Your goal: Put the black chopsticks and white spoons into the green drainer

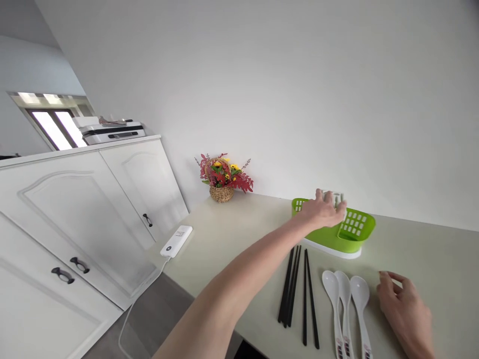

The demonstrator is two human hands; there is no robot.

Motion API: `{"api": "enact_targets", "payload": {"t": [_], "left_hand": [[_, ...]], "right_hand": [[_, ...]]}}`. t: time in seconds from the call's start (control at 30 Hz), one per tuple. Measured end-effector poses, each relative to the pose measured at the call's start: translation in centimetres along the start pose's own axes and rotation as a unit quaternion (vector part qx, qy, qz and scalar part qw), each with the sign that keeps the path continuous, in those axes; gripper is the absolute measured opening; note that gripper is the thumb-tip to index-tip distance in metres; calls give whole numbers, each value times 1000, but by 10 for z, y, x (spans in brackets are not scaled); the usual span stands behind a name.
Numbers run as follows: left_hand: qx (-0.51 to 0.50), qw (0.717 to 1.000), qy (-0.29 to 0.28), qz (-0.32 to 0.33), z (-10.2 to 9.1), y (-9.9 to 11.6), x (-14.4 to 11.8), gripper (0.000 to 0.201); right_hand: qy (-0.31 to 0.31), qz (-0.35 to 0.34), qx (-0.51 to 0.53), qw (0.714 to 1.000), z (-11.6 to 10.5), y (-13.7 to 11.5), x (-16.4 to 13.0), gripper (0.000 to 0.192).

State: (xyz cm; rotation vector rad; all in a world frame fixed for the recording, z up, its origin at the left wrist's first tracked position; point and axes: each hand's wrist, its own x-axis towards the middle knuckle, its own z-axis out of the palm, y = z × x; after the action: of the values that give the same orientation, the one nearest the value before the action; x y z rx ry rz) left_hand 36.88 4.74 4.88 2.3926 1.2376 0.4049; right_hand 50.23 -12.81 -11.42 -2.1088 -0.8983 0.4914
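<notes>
A: What does the left hand (pixel 324 214) hold?
B: Its grip is closed around the white piece (pixel 337 195) at the middle of the green rack (pixel 329 242); how firmly it presses, I cannot tell. The right hand (pixel 406 309) is loosely curled, holding nothing that I can see, in front of the rack, to its right.
A: How would the rack handle?
B: I judge it light and rather stiff, like thin plastic, perhaps a little slippery. The middle piece seems a good place to take hold; the perforated rim may bend.
A: And what is around it?
B: It stands on the pale surface (pixel 232 229), near the wall. In front of the rack lie black chopsticks (pixel 288 294) and, to their right, three white spoons (pixel 360 291), smooth and possibly breakable, best held by the handles. Well left of the rack stands a flower basket (pixel 221 193).
</notes>
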Motion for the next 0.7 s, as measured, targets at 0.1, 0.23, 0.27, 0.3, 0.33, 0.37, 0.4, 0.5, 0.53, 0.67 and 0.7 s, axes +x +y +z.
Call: {"api": "enact_targets", "payload": {"t": [0.1,0.23,0.27,0.3,0.33,0.37,0.4,0.5,0.53,0.67,0.7], "left_hand": [[-4,1000,-23,-20,-3,20,-11,83],[-12,989,131,64,-17,4,-38,65],[-28,976,197,83,-16,-9,-49,57],[-56,962,253,86,-13,-24,-61,50],[-91,947,302,59,-7,-42,-74,45],[-124,933,338,19,1,-61,-89,42],[-152,924,351,-18,10,-80,-104,39],[-203,926,304,-98,41,-128,-149,34],[-211,929,283,-112,50,-137,-161,35],[-189,954,219,-78,69,-145,-194,32],[-167,962,208,-54,71,-142,-198,28]], "right_hand": [[-6,12,26,1000,-1,0,-1,50],[-5,-3,66,998,-1,-3,-4,55],[8,-21,66,998,-1,-4,-6,60],[27,-45,62,997,0,-6,-7,66],[48,-73,53,995,1,-8,-9,72],[65,-104,42,992,2,-9,-9,77],[74,-135,30,988,4,-11,-8,79],[38,-210,12,977,12,-13,1,76],[18,-222,15,975,14,-13,6,74],[-28,-207,34,977,23,-9,27,71],[-29,-201,32,979,24,-8,31,70]]}}
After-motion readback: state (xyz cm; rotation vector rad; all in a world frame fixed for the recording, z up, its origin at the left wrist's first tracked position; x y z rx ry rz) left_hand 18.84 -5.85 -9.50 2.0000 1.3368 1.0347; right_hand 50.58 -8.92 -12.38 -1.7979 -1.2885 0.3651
